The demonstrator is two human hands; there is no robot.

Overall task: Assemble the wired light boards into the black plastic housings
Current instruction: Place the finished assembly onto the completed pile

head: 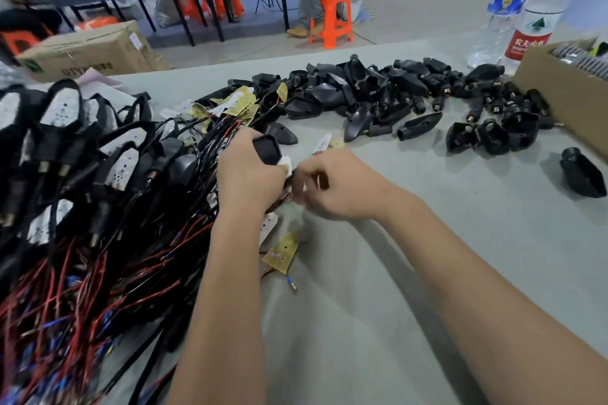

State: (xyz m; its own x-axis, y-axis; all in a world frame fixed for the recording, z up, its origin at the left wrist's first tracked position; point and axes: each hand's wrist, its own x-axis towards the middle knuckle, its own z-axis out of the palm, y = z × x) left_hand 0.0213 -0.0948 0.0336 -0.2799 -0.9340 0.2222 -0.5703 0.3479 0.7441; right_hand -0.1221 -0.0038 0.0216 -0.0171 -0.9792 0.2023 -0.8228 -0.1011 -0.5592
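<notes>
Housing (267, 149) sits above the worktop (394, 273) in the left hand (248, 174), whose grip clenches it steady; right hand (332, 187) pinches its wires, seemingly to feed them; blurred.

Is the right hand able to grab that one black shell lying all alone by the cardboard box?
Probably yes. The lone black shell sits on bare table with nothing between it and the right hand, but that hand is busy pinching wires now.
</notes>
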